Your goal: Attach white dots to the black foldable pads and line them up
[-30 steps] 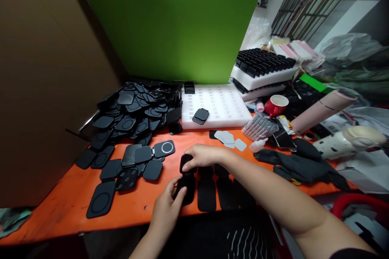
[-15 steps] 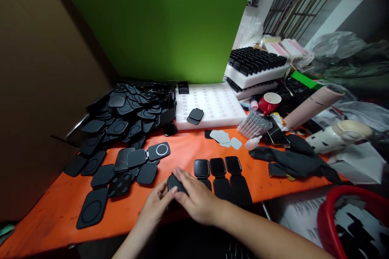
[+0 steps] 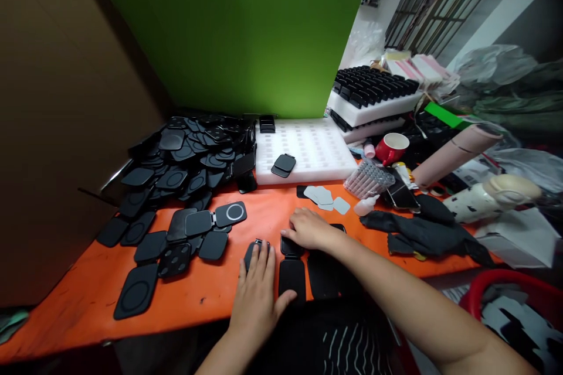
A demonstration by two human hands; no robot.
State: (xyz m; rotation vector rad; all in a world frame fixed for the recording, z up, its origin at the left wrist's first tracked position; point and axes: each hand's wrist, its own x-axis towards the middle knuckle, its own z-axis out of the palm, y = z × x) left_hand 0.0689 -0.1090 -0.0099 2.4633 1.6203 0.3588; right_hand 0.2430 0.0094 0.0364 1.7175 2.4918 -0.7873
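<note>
My left hand (image 3: 256, 281) lies flat with fingers extended over a black folding charger pad (image 3: 250, 253), mostly covering it. Its thumb reaches toward the lower panel of an unfolded black hinged pad (image 3: 291, 281). My right hand (image 3: 310, 228) bends its fingers over the upper panel of that hinged pad, gripping it near the left edge. Under my right forearm lie more unfolded black pads (image 3: 323, 278), partly hidden. Left of my hands, loose black pads (image 3: 214, 245) lie on the orange table cover (image 3: 197, 299), one with a white ring (image 3: 234, 212).
A heap of black pads (image 3: 189, 146) fills the back left. Behind my hands sit a white foam tray (image 3: 308, 152) and grey stickers (image 3: 323, 196). On the right are a red mug (image 3: 391, 148), a small white bottle (image 3: 366, 205), dark cloth (image 3: 422, 234) and a red tub (image 3: 484, 287).
My hands have moved apart from the pad they both held. It now lies under my flattened left hand, while my right hand has moved right onto the neighbouring hinged pad.
</note>
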